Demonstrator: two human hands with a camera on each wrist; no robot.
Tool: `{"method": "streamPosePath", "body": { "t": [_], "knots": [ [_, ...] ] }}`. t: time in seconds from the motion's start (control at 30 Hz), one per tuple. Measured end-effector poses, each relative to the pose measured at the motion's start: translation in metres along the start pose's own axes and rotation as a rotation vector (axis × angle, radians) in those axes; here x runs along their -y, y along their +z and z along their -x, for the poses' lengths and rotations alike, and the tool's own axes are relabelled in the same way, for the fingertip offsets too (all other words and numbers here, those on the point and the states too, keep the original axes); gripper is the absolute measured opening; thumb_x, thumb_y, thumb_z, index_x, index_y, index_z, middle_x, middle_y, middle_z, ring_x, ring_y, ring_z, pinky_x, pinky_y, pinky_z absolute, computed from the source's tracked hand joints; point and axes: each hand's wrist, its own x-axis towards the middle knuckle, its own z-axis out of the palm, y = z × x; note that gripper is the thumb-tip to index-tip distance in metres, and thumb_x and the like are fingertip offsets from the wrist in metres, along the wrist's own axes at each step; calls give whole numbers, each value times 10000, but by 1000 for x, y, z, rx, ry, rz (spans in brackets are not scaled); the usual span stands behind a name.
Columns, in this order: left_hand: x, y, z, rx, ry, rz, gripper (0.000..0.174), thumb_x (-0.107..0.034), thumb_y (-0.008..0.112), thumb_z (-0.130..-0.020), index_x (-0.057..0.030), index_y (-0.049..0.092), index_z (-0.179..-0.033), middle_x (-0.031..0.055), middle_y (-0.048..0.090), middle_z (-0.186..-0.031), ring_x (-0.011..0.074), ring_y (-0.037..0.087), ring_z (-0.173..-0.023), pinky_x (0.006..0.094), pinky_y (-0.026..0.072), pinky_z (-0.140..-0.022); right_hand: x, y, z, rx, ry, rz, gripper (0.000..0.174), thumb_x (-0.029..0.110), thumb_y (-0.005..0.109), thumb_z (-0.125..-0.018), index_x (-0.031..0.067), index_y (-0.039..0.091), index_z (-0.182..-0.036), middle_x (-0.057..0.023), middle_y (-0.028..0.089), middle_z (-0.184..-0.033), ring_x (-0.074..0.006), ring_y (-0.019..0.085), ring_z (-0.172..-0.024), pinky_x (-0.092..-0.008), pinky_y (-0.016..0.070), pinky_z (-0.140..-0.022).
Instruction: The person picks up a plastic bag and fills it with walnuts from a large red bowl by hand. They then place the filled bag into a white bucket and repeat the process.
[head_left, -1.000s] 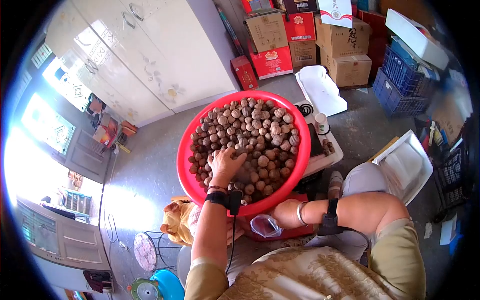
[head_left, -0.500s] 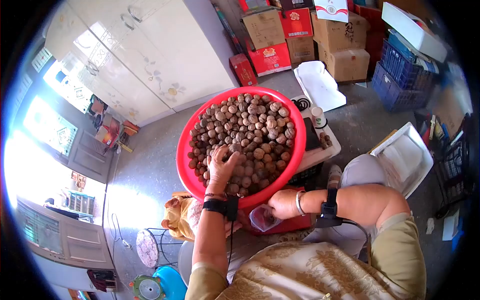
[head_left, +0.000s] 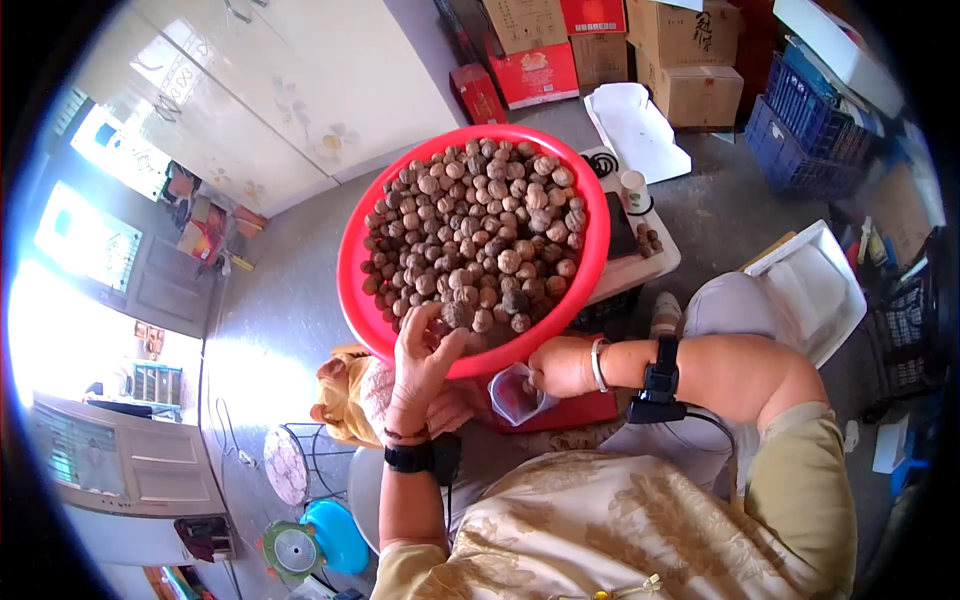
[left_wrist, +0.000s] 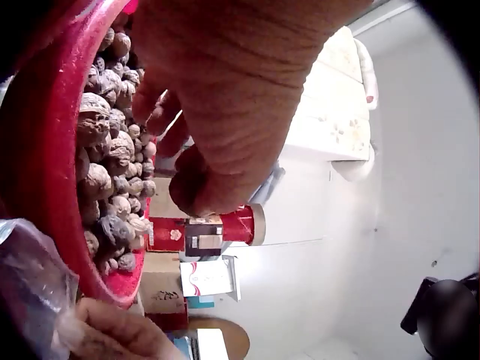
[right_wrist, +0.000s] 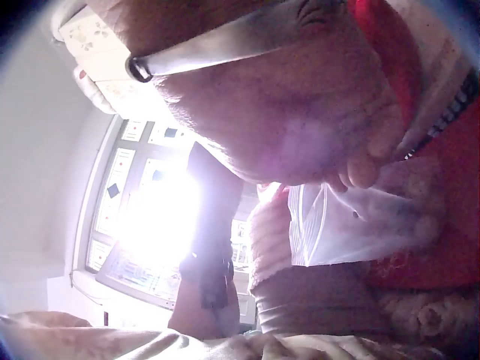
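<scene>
The left hand (head_left: 424,355) is over the near-left rim of a red basin (head_left: 352,290) full of walnuts. Its bent fingers and thumb close on a walnut (head_left: 457,315) in the head view; the left wrist view hides that contact. Just below the basin's near edge, the right hand (head_left: 562,367) grips the mouth of a clear plastic bag (head_left: 512,397). In the right wrist view the bag (right_wrist: 360,225) hangs under the curled fingers (right_wrist: 362,171); its contents are blurred.
Right of the basin stands a white box (head_left: 650,262) with a cup and a few walnuts on it. White foam trays (head_left: 845,290), blue crates (head_left: 800,150) and cartons (head_left: 700,100) lie farther off. A stool (head_left: 287,465) is at lower left.
The left hand has drawn back from among the walnuts to the basin's near rim. The basin sits higher in the head view. The right hand keeps its grip on the bag.
</scene>
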Motion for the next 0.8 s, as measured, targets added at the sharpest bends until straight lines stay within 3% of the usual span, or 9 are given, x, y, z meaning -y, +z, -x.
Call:
{"method": "streamPosePath", "body": {
  "t": [0.07,0.13,0.2,0.27,0.33,0.53,0.6,0.7,0.8],
  "knots": [
    [0,-2,14,12,-33,41,359,-132,753,-784,-11,628,-1098,62,596,-947,159,570,-821,288,480,-734,-11,10,-7,-44,-29,-26,215,191,648,-859,15,742,-940,-211,718,-917,-359,696,-895,-456,528,-838],
    [0,-3,24,85,106,30,341,-135,751,-786,-8,632,-1079,65,595,-931,160,581,-829,289,487,-746,-25,18,-15,-16,-23,-54,220,175,619,-860,4,732,-940,-217,715,-920,-366,695,-897,-454,527,-839],
    [-27,-7,33,139,84,-142,342,-128,775,-768,-7,638,-1057,73,595,-913,172,596,-836,297,500,-754,-18,14,-13,9,7,32,219,171,598,-865,-1,727,-907,-214,714,-902,-358,699,-877,-454,530,-823],
    [-34,-7,40,257,146,-217,359,-127,808,-747,-6,644,-1041,75,598,-898,187,603,-831,309,509,-746,-13,10,-11,54,122,29,258,220,678,-834,41,747,-1007,-203,732,-957,-317,718,-932,-428,537,-846],
    [-30,-6,45,274,177,-245,345,-142,830,-750,-6,645,-1008,75,603,-878,202,620,-772,326,522,-707,-13,11,-11,41,137,18,250,218,671,-836,38,744,-995,-208,729,-948,-327,717,-918,-433,540,-835],
    [-25,-2,61,287,103,-339,297,-226,819,-808,-10,657,-932,110,652,-782,260,661,-663,366,540,-641,-26,21,-16,-24,80,54,250,217,602,-859,27,738,-946,-231,717,-913,-364,713,-870,-454,549,-793],
    [-15,-4,66,309,-101,-392,316,-283,795,-834,-7,671,-926,139,692,-757,287,685,-687,375,543,-650,-28,23,-16,-48,58,46,260,218,580,-863,19,737,-925,-238,714,-904,-373,710,-860,-461,551,-782],
    [-2,5,74,303,-154,-353,301,-286,757,-866,0,677,-912,167,707,-764,318,695,-698,389,546,-657,-30,24,-18,-15,73,64,275,220,564,-855,4,733,-871,-251,707,-870,-386,706,-835,-476,551,-771],
    [24,20,78,280,-125,-334,263,-253,735,-879,5,683,-895,189,704,-779,337,697,-709,397,546,-654,-30,24,-16,7,-123,236,268,213,567,-841,-3,725,-825,-254,697,-811,-400,699,-797,-483,551,-760]
  ]
}}
